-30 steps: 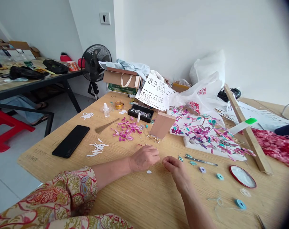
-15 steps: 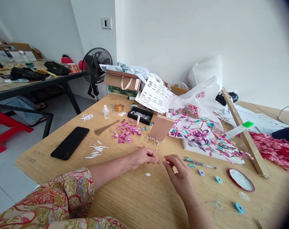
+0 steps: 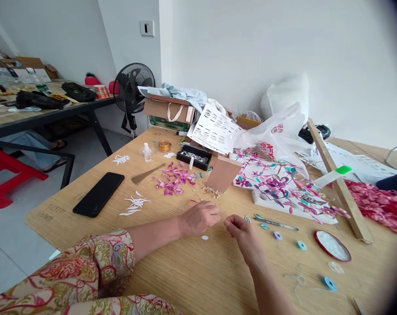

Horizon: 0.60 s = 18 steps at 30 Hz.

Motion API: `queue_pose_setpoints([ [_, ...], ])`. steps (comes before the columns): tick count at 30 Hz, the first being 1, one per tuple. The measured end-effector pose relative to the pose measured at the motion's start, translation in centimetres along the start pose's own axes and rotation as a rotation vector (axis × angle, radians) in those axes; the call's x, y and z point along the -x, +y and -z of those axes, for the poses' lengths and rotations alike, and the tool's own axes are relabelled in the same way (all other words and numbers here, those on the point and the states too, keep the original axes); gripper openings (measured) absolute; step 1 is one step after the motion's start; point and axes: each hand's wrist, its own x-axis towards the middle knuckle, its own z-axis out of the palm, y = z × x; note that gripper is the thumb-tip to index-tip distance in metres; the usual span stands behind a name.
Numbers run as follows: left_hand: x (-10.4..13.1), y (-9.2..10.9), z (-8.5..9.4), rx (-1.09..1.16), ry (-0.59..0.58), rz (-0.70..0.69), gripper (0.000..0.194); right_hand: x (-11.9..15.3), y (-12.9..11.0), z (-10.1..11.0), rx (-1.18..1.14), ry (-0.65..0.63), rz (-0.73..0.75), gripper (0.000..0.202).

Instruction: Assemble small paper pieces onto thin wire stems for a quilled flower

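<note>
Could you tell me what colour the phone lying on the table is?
The phone is black, seen in the head view.

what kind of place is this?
Likely a handicraft workroom: a wooden table with loose pink petals, a white board of finished pink and teal flowers, small thread spools, and a second cluttered worktable behind.

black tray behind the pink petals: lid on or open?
Open. The black tray shows no lid; small pale pieces lie exposed inside it. It sits flat on the table, behind the pink petals.
</note>
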Motion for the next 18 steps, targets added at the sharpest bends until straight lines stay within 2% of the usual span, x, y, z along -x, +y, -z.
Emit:
queue_pose_setpoints([
  [3, 0.1, 0.0, -0.3, -0.051, 0.004, 0.007, 0.026, -0.4, 0.1, 0.0, -0.086, -0.030, -0.063, 0.023],
  [5, 0.0, -0.1, -0.5, 0.060, 0.054, 0.086, 0.025, -0.6, -0.3, 0.3, -0.126, 0.004, -0.078, 0.023],
  [7, -0.2, -0.2, -0.5, 0.319, 0.148, 0.247, 0.023, -0.8, -1.1, 1.0, -0.156, 0.062, -0.075, 0.022],
  [9, -0.5, -0.3, -0.4, 0.697, 0.247, 0.462, 0.019, -0.8, -2.1, 1.7, -0.176, 0.092, -0.063, 0.023],
  [11, -0.8, -0.2, 0.0, 1.105, 0.303, 0.632, 0.018, -0.6, -3.2, 2.1, -0.187, 0.074, -0.050, 0.024],
  [12, -0.8, -0.1, 0.2, 1.293, 0.315, 0.674, 0.019, -0.4, -3.7, 2.0, -0.186, 0.058, -0.044, 0.024],
  [15, -1.0, 0.5, 1.2, 1.680, 0.367, 0.657, 0.019, 0.2, -5.2, 1.2, -0.255, 0.004, -0.022, 0.024],
  [18, -1.2, 1.1, 2.2, 1.851, 0.419, 0.616, 0.019, 0.7, -6.2, -0.4, -0.480, -0.067, -0.022, 0.025],
])
